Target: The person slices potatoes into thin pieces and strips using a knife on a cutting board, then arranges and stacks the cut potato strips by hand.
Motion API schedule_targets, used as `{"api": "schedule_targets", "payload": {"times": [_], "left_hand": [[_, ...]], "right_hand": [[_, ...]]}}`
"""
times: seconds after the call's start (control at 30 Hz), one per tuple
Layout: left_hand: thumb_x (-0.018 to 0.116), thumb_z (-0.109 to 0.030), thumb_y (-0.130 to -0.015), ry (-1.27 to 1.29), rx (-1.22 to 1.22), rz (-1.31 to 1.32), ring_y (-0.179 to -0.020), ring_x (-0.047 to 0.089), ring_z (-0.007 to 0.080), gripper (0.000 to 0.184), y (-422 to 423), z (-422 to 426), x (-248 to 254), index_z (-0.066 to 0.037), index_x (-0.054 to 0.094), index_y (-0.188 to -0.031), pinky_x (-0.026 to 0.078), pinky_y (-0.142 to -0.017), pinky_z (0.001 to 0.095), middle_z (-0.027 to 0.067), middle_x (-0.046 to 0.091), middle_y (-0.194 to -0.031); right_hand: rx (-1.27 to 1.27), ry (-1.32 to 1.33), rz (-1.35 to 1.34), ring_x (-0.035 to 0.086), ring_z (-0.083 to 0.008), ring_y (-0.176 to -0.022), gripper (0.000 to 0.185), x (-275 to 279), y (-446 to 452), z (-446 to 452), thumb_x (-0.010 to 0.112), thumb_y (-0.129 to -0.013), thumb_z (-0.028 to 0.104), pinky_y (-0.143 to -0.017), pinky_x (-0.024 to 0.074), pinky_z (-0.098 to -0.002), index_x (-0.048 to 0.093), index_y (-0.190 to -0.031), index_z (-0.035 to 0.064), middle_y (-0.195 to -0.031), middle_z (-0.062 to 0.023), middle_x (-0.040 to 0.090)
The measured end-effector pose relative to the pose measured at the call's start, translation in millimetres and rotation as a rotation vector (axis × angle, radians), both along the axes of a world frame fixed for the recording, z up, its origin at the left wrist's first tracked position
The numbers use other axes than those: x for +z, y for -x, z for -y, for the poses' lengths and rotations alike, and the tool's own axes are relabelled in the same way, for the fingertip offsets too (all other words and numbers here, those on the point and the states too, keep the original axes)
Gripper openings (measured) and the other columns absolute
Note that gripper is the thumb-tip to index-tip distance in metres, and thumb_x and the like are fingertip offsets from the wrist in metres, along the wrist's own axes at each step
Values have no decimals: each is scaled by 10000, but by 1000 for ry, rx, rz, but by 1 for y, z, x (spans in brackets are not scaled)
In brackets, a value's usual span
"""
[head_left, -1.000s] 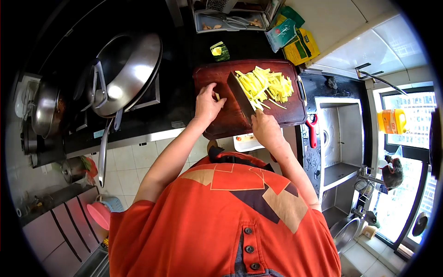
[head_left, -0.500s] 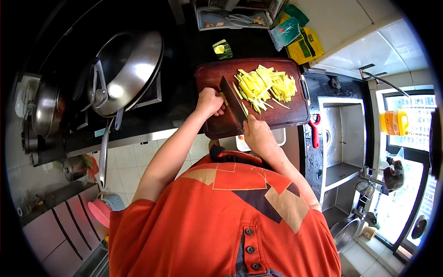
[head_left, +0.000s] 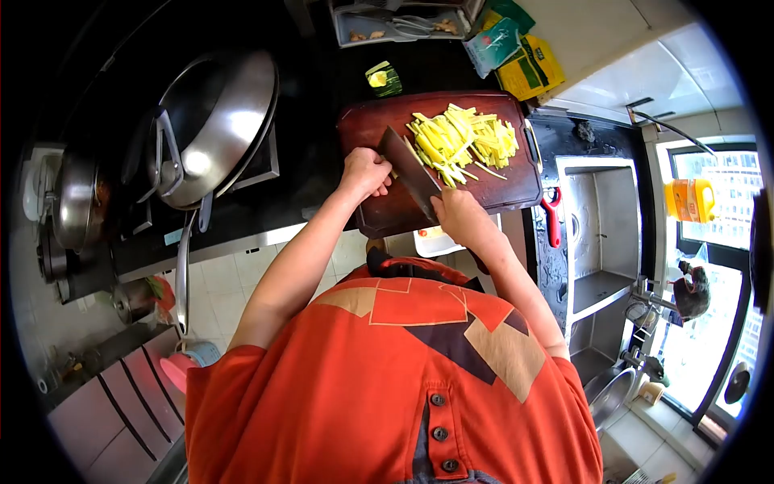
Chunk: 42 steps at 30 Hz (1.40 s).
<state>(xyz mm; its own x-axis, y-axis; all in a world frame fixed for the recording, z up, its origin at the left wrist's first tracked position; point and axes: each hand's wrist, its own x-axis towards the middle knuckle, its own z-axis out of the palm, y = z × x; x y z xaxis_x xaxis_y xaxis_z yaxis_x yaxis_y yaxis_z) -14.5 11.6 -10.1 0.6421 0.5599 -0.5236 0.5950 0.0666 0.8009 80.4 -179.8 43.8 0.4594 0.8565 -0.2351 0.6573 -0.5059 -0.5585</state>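
On a dark red-brown cutting board [head_left: 492,211] lies a heap of pale yellow zucchini strips [head_left: 459,137]. My right hand [head_left: 463,216] is closed round the handle of a cleaver [head_left: 409,173], whose broad blade stands on edge left of the strips. Close beside the blade, my left hand [head_left: 367,172] has its fingers curled down. A bit of yellow zucchini shows at its fingertips, mostly hidden by fingers and blade. Beyond the board is a zucchini chunk [head_left: 384,79] with dark green striped skin.
A large steel wok [head_left: 230,121] sits on the stove to the left. At the right are a red peeler [head_left: 551,218] and a metal sink [head_left: 603,230]. Food packets [head_left: 528,68] lie behind the board. A white tray [head_left: 439,244] is below the board's near edge.
The view has shifted slightly. The cleaver and my right hand have moved a little relative to the board, while my left hand stays curled beside the blade.
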Motion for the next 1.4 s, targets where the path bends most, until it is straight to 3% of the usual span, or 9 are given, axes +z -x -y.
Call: {"api": "schedule_targets", "payload": {"times": [0.1,0.23,0.3,0.67,0.83,0.97,1.1,1.27,1.4], "left_hand": [[567,-86,-836,-31,-39,-17,-466,625,175,192,-2,1,2,80,634,-765,491,-389,274,123,649,-635],[551,-91,-844,-38,-7,7,-434,592,154,199,-1,3,-1,68,636,-760,454,-359,260,120,639,-631],[554,-88,-844,-30,12,29,-440,594,155,195,3,4,-5,67,641,-764,458,-366,259,120,638,-630],[569,-68,-813,-3,18,-9,-462,622,170,157,3,4,2,61,647,-771,502,-404,270,121,647,-628],[573,-79,-829,-45,31,-9,-471,630,175,176,3,6,5,71,646,-774,501,-400,271,120,648,-631],[568,-112,-880,-42,1,-4,-473,625,171,207,7,7,-1,71,648,-822,492,-392,270,119,646,-644],[555,-157,-919,44,265,238,-468,551,114,177,30,2,15,-13,651,-960,428,-389,237,72,626,-692],[678,-163,-835,-723,190,451,-571,586,120,145,34,1,74,-59,688,-935,475,-558,242,49,626,-717],[733,-236,-752,-901,-430,362,-1023,530,225,302,19,10,92,-117,706,-1028,443,-904,333,43,589,-1104]], "right_hand": [[-53,-63,-51,602,-471,-694,319,-6,1,-11,542,-907,198,-625,483,-509,564,-729,-66,-669,-302,584],[-13,8,109,640,-435,-774,312,-5,6,-7,501,-925,231,-721,517,-497,585,-827,-53,-765,-282,634],[-95,-52,62,600,-471,-734,282,3,13,2,521,-916,200,-652,478,-528,555,-797,-53,-709,-303,598],[-47,7,-65,589,-482,-765,284,-4,8,1,532,-910,186,-688,467,-538,557,-802,-76,-719,-324,586],[-40,44,51,632,-431,-827,302,-15,2,-28,492,-931,240,-774,500,-491,579,-943,-50,-803,-274,642],[-154,-61,153,608,-469,-748,296,10,1,-12,502,-929,244,-702,486,-528,576,-871,-37,-738,-297,614],[-46,42,304,622,-423,-654,232,39,-3,7,516,-922,237,-601,503,-497,567,-926,11,-712,-250,627],[14,-103,510,641,-328,-593,125,21,-9,34,572,-812,124,-545,515,-449,510,-902,64,-669,-150,617],[32,-173,630,629,-267,-685,223,21,-11,38,620,-736,93,-607,510,-398,491,-917,94,-699,-78,581]]}}
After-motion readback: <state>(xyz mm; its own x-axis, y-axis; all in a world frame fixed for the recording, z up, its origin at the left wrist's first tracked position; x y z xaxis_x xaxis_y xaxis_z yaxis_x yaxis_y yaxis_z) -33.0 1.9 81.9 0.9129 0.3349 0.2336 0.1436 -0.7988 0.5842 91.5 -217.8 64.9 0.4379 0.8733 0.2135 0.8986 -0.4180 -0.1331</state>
